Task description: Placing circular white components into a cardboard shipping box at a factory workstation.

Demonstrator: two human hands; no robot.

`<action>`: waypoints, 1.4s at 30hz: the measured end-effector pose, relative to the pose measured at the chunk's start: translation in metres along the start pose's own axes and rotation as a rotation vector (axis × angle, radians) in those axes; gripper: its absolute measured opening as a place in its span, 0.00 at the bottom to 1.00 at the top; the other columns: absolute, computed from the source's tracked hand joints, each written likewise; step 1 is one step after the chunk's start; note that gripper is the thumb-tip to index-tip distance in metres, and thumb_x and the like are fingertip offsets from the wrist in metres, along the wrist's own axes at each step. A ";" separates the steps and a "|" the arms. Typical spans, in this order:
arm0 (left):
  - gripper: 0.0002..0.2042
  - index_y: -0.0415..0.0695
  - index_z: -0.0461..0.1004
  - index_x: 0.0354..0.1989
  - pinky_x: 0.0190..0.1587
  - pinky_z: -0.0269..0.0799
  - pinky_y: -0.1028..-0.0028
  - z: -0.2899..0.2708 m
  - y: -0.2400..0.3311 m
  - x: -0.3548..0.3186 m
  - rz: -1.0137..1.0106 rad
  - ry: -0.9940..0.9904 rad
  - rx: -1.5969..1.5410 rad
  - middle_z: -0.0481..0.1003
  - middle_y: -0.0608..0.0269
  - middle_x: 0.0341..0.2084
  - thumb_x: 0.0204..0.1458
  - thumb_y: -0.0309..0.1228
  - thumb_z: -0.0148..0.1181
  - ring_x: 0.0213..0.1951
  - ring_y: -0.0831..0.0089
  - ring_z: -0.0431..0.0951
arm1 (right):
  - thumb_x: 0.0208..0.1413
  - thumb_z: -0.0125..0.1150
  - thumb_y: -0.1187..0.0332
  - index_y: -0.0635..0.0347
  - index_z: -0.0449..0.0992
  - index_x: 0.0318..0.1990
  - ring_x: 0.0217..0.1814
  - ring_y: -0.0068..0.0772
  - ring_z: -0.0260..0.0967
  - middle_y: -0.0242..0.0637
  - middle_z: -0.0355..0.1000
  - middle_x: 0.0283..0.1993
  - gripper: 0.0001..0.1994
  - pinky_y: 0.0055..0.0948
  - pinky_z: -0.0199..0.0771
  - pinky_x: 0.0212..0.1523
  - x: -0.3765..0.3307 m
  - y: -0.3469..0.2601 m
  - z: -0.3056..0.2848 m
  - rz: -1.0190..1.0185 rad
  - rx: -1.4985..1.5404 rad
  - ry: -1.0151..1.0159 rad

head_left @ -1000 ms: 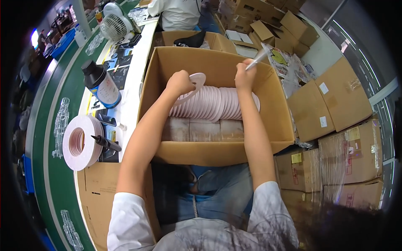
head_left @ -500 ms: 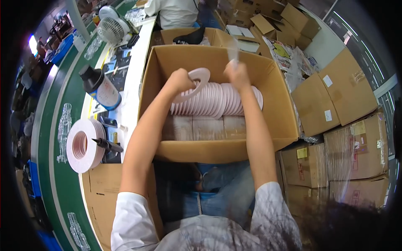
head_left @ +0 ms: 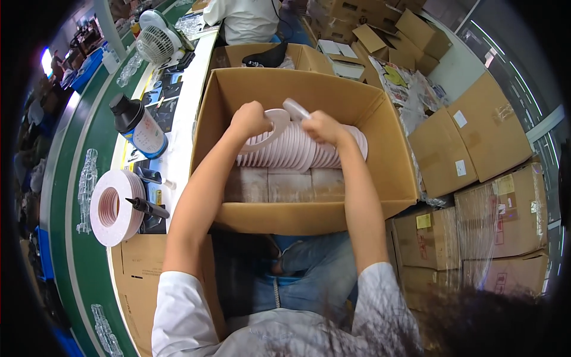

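Observation:
My left hand (head_left: 250,121) is closed on a pale pink flat ring (head_left: 277,127), which stands tilted over the row. My right hand (head_left: 323,129) grips a whitish, flat-looking piece (head_left: 295,109); its kind I cannot make out. The two held things are close together. Beneath both hands, a long row of similar rings (head_left: 284,150) stands on edge, side by side. The row rests on brown packed blocks (head_left: 288,185) under clear film, inside an open cardboard box (head_left: 279,213).
A white-topped bench (head_left: 182,128) at the left bears a ring stack (head_left: 117,207), a black marker-like pen (head_left: 147,207), a dark-capped bottle (head_left: 138,126) and a fan (head_left: 157,43). Cartons (head_left: 470,152) stand right. A person in white (head_left: 248,18) is beyond the box.
My right hand has come down and left, bringing its whitish piece from above the row toward the left hand's ring. The left hand keeps its hold, nearly in place.

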State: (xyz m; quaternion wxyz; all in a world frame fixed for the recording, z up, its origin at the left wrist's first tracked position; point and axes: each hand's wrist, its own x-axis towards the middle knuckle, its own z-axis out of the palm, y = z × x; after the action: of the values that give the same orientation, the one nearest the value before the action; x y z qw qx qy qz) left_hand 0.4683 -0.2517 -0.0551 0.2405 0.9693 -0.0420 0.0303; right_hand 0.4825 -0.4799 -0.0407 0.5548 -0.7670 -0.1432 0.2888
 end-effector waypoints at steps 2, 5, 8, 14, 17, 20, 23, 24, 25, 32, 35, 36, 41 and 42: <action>0.16 0.33 0.80 0.28 0.40 0.75 0.64 0.000 0.012 0.003 0.027 -0.049 -0.069 0.78 0.41 0.25 0.32 0.33 0.70 0.33 0.53 0.80 | 0.47 0.54 0.69 0.54 0.57 0.15 0.14 0.17 0.49 0.23 0.54 0.13 0.14 0.23 0.48 0.15 0.010 -0.001 -0.011 -0.537 0.010 0.626; 0.15 0.33 0.80 0.26 0.39 0.75 0.64 -0.009 0.023 0.007 -0.028 -0.009 -0.227 0.77 0.41 0.25 0.32 0.32 0.70 0.32 0.53 0.80 | 0.47 0.53 0.67 0.54 0.60 0.15 0.15 0.16 0.50 0.23 0.55 0.13 0.13 0.22 0.48 0.15 0.007 0.007 -0.021 -0.585 -0.122 0.455; 0.15 0.32 0.80 0.27 0.38 0.75 0.64 -0.007 0.021 0.009 -0.049 0.054 -0.031 0.78 0.44 0.24 0.33 0.32 0.70 0.30 0.55 0.81 | 0.48 0.51 0.67 0.54 0.62 0.15 0.16 0.16 0.52 0.24 0.56 0.13 0.12 0.22 0.48 0.15 0.012 0.027 -0.020 -0.284 -0.128 -0.132; 0.13 0.37 0.79 0.29 0.38 0.74 0.62 -0.018 0.003 0.011 0.002 0.293 -0.011 0.76 0.40 0.26 0.39 0.34 0.66 0.32 0.50 0.79 | 0.49 0.54 0.67 0.58 0.68 0.22 0.14 0.20 0.55 0.29 0.60 0.16 0.08 0.23 0.55 0.15 0.013 0.030 -0.025 -0.085 0.156 0.206; 0.08 0.40 0.76 0.31 0.33 0.72 0.61 -0.029 0.027 0.009 0.297 0.649 -0.161 0.76 0.50 0.23 0.43 0.28 0.64 0.28 0.51 0.77 | 0.46 0.59 0.72 0.62 0.69 0.24 0.20 0.28 0.65 0.34 0.64 0.19 0.06 0.29 0.68 0.23 0.022 0.057 -0.020 0.194 0.234 0.115; 0.08 0.38 0.74 0.33 0.35 0.73 0.62 -0.019 0.029 0.008 0.658 0.666 -0.258 0.75 0.50 0.24 0.42 0.23 0.62 0.30 0.48 0.76 | 0.43 0.59 0.74 0.65 0.70 0.27 0.28 0.34 0.72 0.38 0.68 0.24 0.05 0.34 0.73 0.28 0.030 0.056 -0.016 0.146 0.410 -0.020; 0.08 0.37 0.73 0.32 0.37 0.73 0.62 0.008 0.014 0.010 0.495 0.066 0.145 0.75 0.46 0.28 0.41 0.24 0.60 0.34 0.45 0.75 | 0.42 0.55 0.79 0.67 0.70 0.34 0.32 0.39 0.75 0.41 0.71 0.29 0.09 0.37 0.78 0.36 0.025 0.046 0.002 0.197 0.495 -0.187; 0.08 0.37 0.73 0.32 0.37 0.73 0.62 0.001 0.028 0.011 0.499 0.070 0.148 0.75 0.46 0.28 0.41 0.24 0.60 0.34 0.45 0.75 | 0.42 0.54 0.80 0.68 0.70 0.35 0.31 0.38 0.75 0.42 0.72 0.29 0.10 0.37 0.78 0.36 0.018 0.054 0.005 0.180 0.465 -0.154; 0.08 0.37 0.74 0.31 0.38 0.72 0.60 -0.006 0.042 0.013 0.463 0.325 -0.065 0.75 0.44 0.28 0.40 0.23 0.60 0.35 0.45 0.75 | 0.42 0.55 0.78 0.70 0.72 0.33 0.29 0.39 0.75 0.44 0.73 0.29 0.09 0.38 0.78 0.35 0.023 0.057 0.007 0.305 0.343 -0.070; 0.09 0.38 0.76 0.31 0.36 0.72 0.62 -0.005 0.027 0.013 0.327 0.286 -0.049 0.76 0.43 0.28 0.40 0.26 0.64 0.33 0.46 0.77 | 0.47 0.53 0.74 0.67 0.71 0.28 0.27 0.34 0.73 0.41 0.72 0.26 0.04 0.32 0.77 0.33 0.032 0.069 -0.005 0.340 0.334 -0.147; 0.09 0.37 0.75 0.32 0.33 0.72 0.63 -0.039 0.022 0.003 0.483 0.617 -0.229 0.76 0.44 0.25 0.43 0.27 0.62 0.31 0.46 0.77 | 0.48 0.52 0.73 0.68 0.72 0.30 0.27 0.35 0.73 0.42 0.72 0.27 0.06 0.32 0.77 0.34 0.031 0.049 0.013 0.203 0.157 -0.108; 0.09 0.36 0.75 0.32 0.35 0.73 0.62 -0.045 0.033 -0.012 0.375 0.216 -0.129 0.76 0.42 0.27 0.42 0.27 0.62 0.34 0.47 0.77 | 0.48 0.52 0.73 0.68 0.72 0.30 0.27 0.35 0.73 0.42 0.72 0.27 0.06 0.32 0.77 0.34 0.029 0.045 0.015 0.205 0.148 -0.116; 0.08 0.37 0.75 0.29 0.38 0.74 0.56 -0.019 0.045 -0.006 0.349 0.421 -0.033 0.76 0.43 0.26 0.39 0.26 0.60 0.32 0.46 0.77 | 0.50 0.54 0.69 0.69 0.74 0.34 0.25 0.33 0.73 0.42 0.73 0.26 0.10 0.31 0.77 0.32 0.020 0.053 0.018 0.339 0.158 -0.159; 0.07 0.38 0.74 0.28 0.38 0.74 0.56 -0.024 0.046 -0.008 0.358 0.566 -0.109 0.76 0.44 0.26 0.40 0.26 0.60 0.32 0.45 0.77 | 0.51 0.53 0.69 0.70 0.74 0.36 0.25 0.33 0.73 0.42 0.73 0.26 0.11 0.31 0.77 0.32 0.021 0.049 0.024 0.296 0.033 -0.175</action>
State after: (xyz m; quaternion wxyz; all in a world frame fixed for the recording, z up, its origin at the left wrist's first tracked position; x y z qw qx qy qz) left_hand 0.4551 -0.2800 -0.0132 0.2848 0.8854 -0.1449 0.3377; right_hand 0.4801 -0.4666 -0.0975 0.5040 -0.7425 -0.0716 0.4353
